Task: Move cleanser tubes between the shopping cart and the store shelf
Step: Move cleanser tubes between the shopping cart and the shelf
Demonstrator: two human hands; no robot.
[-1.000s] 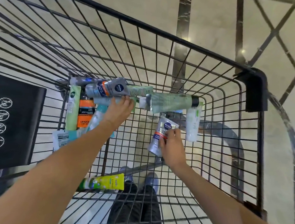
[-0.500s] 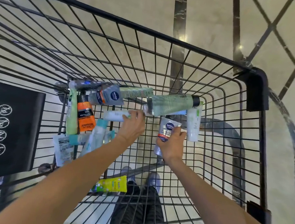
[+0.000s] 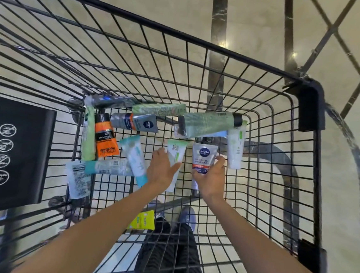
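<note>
Two bare arms reached down into a black wire shopping cart [image 3: 203, 43], seen from above over a polished beige floor [image 3: 259, 17]. The left hand [image 3: 162, 170] gripped a white tube with a green edge [image 3: 174, 155], fingers [image 3: 175, 167] wrapped around its lower body, its crimped end pointing toward the far wall of the cart. Just beside it, the right hand [image 3: 211, 178] held a silver Nivea Men tube [image 3: 204, 156], fingers closed around its lower half with the label facing up.

Other cleanser tubes lay scattered on the cart's wire bottom. Along the far side rested a long pale green tube with a black cap [image 3: 208, 124], a green carton [image 3: 159, 109] and a grey Nivea tube with an orange band [image 3: 135, 122]. To the left lay an orange and black tube [image 3: 104, 135], a slim green tube [image 3: 88, 135], a white tube with a teal cap [image 3: 135, 159] crossing another teal-ended tube [image 3: 107, 166], and a white tube showing its printed back [image 3: 77, 179]. A white tube with green print [image 3: 235, 148] lay right of the Nivea Men tube. A yellow tube [image 3: 144, 219] sat nearest the person, well apart from the rest.

A black child-seat flap [image 3: 14, 155] with round warning icons stood at the left. Dark trousers [image 3: 165, 253] and shoes showed through the mesh below.
</note>
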